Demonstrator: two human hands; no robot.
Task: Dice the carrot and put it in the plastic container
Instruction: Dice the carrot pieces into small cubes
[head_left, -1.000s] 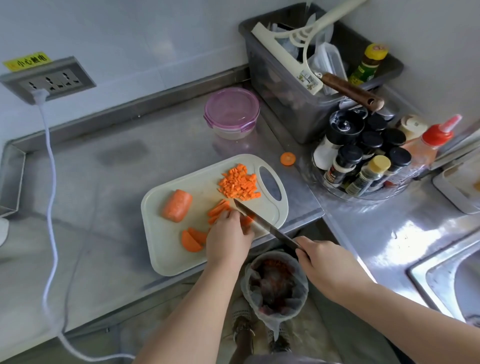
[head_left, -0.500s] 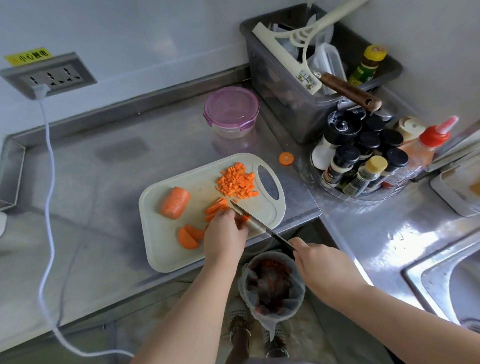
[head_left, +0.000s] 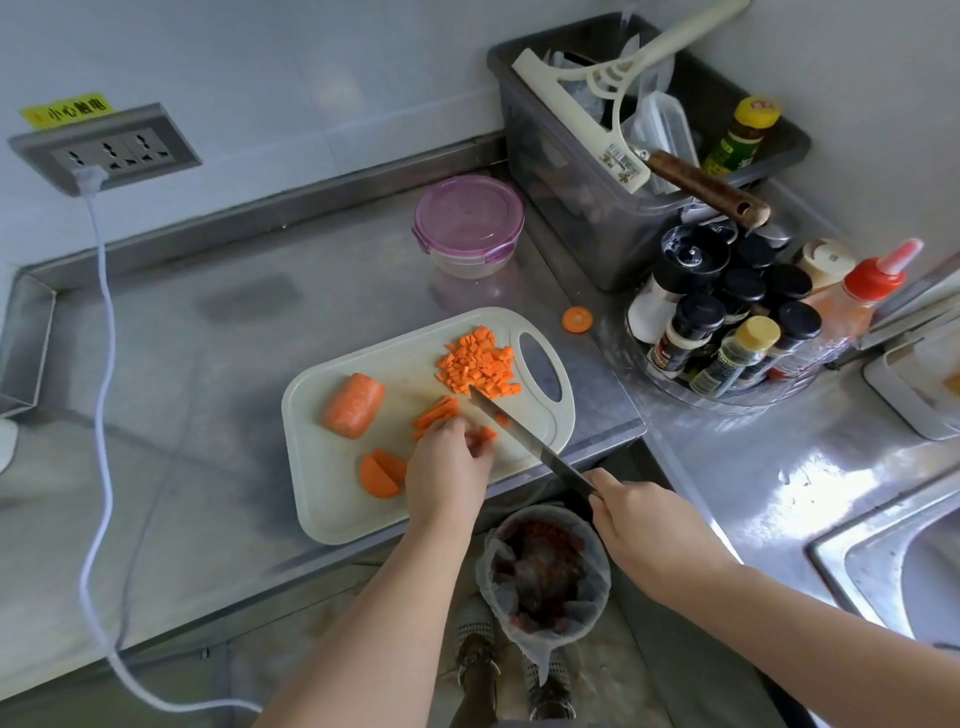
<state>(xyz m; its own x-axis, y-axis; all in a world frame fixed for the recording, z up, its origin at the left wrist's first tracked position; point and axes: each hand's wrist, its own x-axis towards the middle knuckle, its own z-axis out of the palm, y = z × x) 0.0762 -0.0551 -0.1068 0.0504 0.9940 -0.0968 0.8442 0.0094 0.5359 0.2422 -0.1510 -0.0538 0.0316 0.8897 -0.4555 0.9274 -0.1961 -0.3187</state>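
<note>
A pale cutting board (head_left: 332, 483) lies on the steel counter. On it are a carrot chunk (head_left: 354, 404), two carrot slabs (head_left: 383, 473), a bundle of carrot strips (head_left: 435, 413) and a heap of diced carrot (head_left: 479, 366). My left hand (head_left: 448, 470) holds the strips down with curled fingers. My right hand (head_left: 644, 525) grips the handle of a knife (head_left: 524, 441), whose blade crosses the board just right of my left fingers, its tip near the dice. The plastic container (head_left: 467, 224), with a closed pink lid, stands behind the board.
One carrot round (head_left: 577, 319) lies on the counter right of the board. A spice rack (head_left: 727, 327) and a grey bin (head_left: 587, 208) of utensils fill the back right. A lined waste bin (head_left: 543, 571) stands on the floor below. A white cable (head_left: 101, 364) crosses the left counter; a sink (head_left: 904, 561) is at right.
The knife has shifted slightly toward the diced heap, and my left hand's fingers have moved along the strips. The board and the other carrot pieces stay put.
</note>
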